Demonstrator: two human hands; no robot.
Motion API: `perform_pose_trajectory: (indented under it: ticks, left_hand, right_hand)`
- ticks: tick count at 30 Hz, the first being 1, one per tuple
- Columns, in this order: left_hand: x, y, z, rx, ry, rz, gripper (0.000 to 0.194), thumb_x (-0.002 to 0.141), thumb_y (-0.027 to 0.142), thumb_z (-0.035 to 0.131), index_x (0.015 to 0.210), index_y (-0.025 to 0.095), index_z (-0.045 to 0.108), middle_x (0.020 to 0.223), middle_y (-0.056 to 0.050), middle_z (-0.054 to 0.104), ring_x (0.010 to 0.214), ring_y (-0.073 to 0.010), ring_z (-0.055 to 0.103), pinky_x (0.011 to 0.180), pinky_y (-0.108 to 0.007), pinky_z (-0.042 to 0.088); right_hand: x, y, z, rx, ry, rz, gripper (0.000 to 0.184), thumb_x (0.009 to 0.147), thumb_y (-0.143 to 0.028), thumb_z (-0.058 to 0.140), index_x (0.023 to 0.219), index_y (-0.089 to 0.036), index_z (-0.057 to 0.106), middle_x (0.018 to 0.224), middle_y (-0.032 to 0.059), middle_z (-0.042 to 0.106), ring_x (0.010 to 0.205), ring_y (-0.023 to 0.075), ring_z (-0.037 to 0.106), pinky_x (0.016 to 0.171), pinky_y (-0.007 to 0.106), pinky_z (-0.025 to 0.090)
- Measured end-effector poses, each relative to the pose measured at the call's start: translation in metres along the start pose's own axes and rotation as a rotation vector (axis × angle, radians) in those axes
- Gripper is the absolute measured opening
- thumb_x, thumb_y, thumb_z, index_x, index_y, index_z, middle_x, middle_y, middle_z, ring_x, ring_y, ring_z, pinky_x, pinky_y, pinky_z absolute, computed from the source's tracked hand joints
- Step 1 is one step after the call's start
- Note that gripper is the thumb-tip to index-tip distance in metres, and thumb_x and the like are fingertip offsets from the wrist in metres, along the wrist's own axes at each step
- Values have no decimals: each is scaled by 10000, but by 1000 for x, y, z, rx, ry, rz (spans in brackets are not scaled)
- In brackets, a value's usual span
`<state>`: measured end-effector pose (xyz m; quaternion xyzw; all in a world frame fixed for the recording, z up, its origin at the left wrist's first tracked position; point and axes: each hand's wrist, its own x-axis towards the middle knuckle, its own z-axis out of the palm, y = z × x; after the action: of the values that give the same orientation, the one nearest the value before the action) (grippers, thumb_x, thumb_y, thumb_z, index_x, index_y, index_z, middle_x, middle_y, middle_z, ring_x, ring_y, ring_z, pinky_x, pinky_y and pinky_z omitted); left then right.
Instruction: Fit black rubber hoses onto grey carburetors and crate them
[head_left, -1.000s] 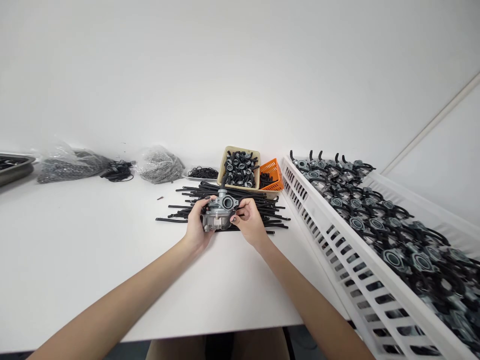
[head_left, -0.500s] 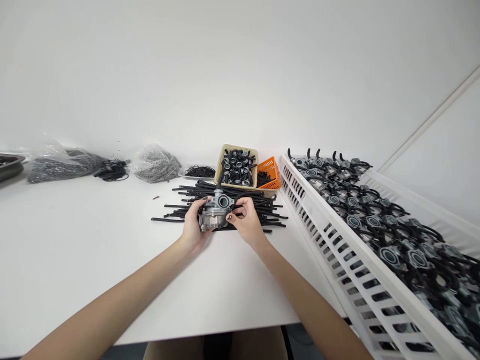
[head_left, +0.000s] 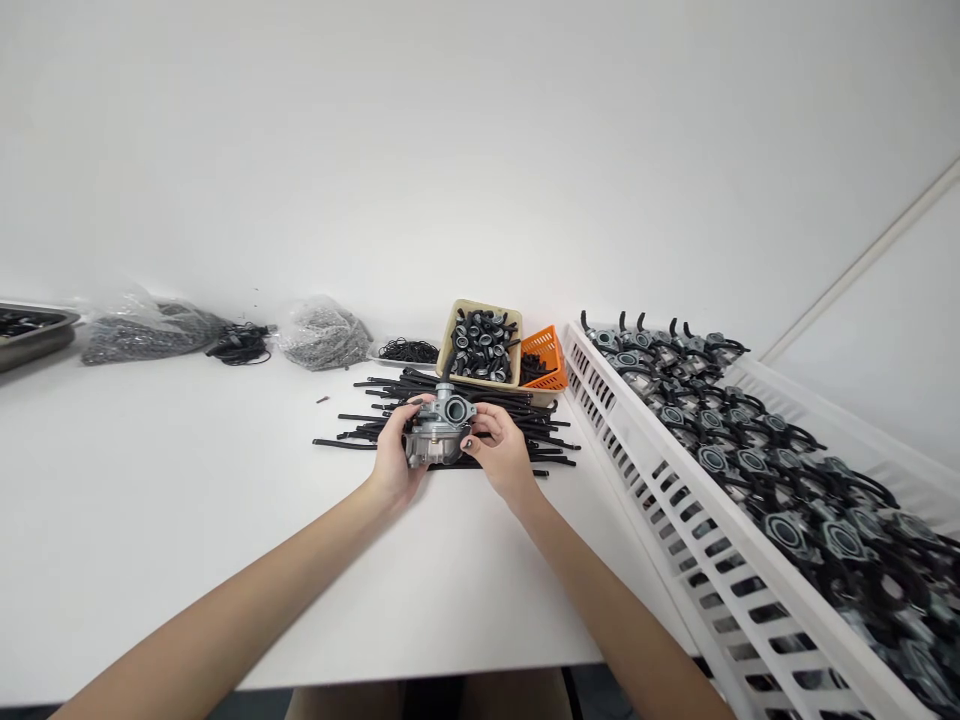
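A grey metal carburetor [head_left: 437, 440] with a clear-looking lower bowl is held up above the table, its round bore facing me. A black rubber cap with a tube [head_left: 448, 370] sticks up from its top. My left hand [head_left: 395, 455] is closed around the carburetor's left side. On the other side, my right hand [head_left: 499, 447] has its thumb and curled fingers against the carburetor's right edge. Whether a small part sits between those fingertips cannot be made out. Under and behind both hands lie several black hoses [head_left: 360, 443], spread across the table.
A white slotted crate [head_left: 652, 430] full of carburetors stands at right. Behind the hoses are a cream bin [head_left: 459, 308] of black caps, an orange basket [head_left: 556, 345], and a tray of thin black rings [head_left: 409, 350]. Plastic bags [head_left: 322, 335] and a metal tray [head_left: 45, 340] line the wall.
The view has shifted slightly, so everything sits a little further right and lower. Both hands remain on the carburetor. The right fingers have drawn in a little at its right edge.
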<state>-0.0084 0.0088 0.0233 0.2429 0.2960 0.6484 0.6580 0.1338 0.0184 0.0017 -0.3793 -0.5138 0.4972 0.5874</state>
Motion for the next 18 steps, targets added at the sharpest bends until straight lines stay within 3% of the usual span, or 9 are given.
perform_pose_trajectory:
  ticks: [6,11,18]
  left_hand:
    - [-1,-1,0,6,23,-29,325,696,353,640,968,178,675,834,5,699,659,-145,637,526,-221,497]
    - [-3,0,3,-18,27,-21,320,716,347,613,979,177,681,867,-6,710,688,-162,651,549,-240,515]
    - [-2,3,2,1,9,-2,341,707,382,626,972,172,677,824,-20,716,684,-183,658,548,-249,507]
  right_hand:
    - [-3,-1,2,15,-43,-59,613,502,-397,892,1045,-228,663,1015,64,621,959,214,598,822,350,553]
    - [-3,0,5,102,-23,-118,605,464,-405,914,1009,-220,728,1215,75,505,1173,259,558,1073,378,444]
    - [-7,-8,7,174,-138,-87,718,501,-352,914,1161,-215,668,1267,103,614,1242,309,541,1096,464,420]
